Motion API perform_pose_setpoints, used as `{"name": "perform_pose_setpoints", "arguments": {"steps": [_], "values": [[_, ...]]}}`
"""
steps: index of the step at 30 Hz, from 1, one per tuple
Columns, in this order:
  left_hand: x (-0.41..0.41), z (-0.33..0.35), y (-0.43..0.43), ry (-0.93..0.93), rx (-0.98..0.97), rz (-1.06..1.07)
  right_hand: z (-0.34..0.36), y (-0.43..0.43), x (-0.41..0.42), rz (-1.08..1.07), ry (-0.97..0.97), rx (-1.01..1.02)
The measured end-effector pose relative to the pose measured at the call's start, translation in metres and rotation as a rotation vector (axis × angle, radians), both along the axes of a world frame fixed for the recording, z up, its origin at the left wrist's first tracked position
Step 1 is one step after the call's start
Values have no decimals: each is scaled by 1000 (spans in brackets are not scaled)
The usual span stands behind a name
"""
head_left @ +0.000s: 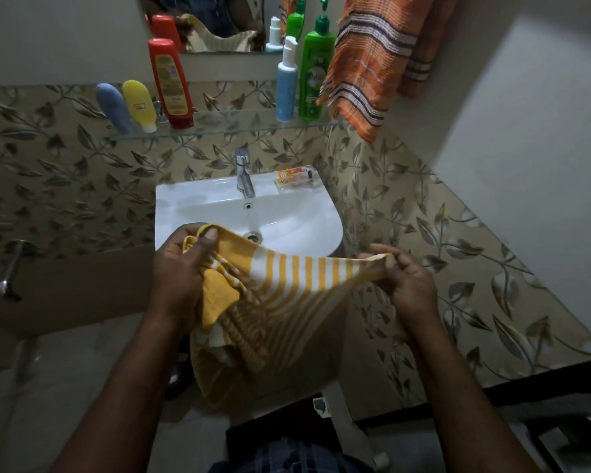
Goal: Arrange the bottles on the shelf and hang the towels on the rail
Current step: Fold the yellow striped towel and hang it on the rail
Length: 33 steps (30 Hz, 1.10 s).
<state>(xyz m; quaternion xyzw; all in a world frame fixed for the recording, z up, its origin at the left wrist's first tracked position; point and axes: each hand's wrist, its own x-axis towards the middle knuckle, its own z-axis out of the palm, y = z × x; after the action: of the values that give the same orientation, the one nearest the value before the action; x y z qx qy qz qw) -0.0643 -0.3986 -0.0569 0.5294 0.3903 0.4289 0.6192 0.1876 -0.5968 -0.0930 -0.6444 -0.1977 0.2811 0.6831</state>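
Yellow-and-white striped towel (280,295) is stretched between both hands in front of the white washbasin (185,206). Its top edge is pulled nearly taut and the rest hangs in loose folds below. The left hand (181,268) is clamped on a bunched corner, with the thumb pressed over the gathered cloth. The right hand (406,285) pinches the opposite corner between thumb and fingertips. The 2 hands are well apart, with the striped band spread between them.

On the glass shelf (226,131) above the tap (244,172) stand 5 bottles. A grey-blue tube (113,107), a yellow tube (139,104) and a red bottle (171,83) are at the left. A pale blue pump bottle (286,83) and a green pump bottle (316,70) are at the right. That half of the task looks done. An orange striped towel (365,63) already hangs at the upper right, just beside the green pump bottle; whatever it hangs from is out of view at the top.

The step in hand seems to be opening out the yellow towel for hanging. To do it well, the left hand should let the bunched cloth run out until it holds only a corner, as the right does, so the top edge lies flat. Then the towel should be lifted high enough that its hanging part clears the shelf and bottles. It should be draped beside the orange towel with even lengths on both sides, so that it does not slide off.
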Motion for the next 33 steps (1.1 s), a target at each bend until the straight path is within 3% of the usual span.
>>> {"name": "perform_pose_setpoints", "arguments": {"steps": [2, 4, 7, 10, 13, 18, 22, 27, 30, 33], "values": [[4, -1, -5, 19, 8, -57, 6, 6, -4, -104, 118, 97], [5, 0, -7, 18, -9, -74, 9, 13, -8, -153, 98, 85], [6, 0, -8, 14, -28, -72, 15, 13, -14, -54, -245, -130], [7, 0, -7, 14, -23, -56, 21, 6, -17, 340, -571, -345], [8, 3, -8, -7, -47, -39, 25, 7, -22, 512, -714, -331], [3, 5, -13, 72, -57, -166, 43, 13, -16, 172, -573, 97], [10, 6, -26, 68, -33, -188, 61, 27, -29, 76, -330, 169], [16, 20, -26, 176, 205, -122, 80, 40, -47, 170, -314, 93], [21, 40, -30, 193, 397, -96, 89, 43, -55, 371, -477, -66], [27, 54, -35, 273, 570, -273, 93, 50, -63, 514, -683, -188]]}}
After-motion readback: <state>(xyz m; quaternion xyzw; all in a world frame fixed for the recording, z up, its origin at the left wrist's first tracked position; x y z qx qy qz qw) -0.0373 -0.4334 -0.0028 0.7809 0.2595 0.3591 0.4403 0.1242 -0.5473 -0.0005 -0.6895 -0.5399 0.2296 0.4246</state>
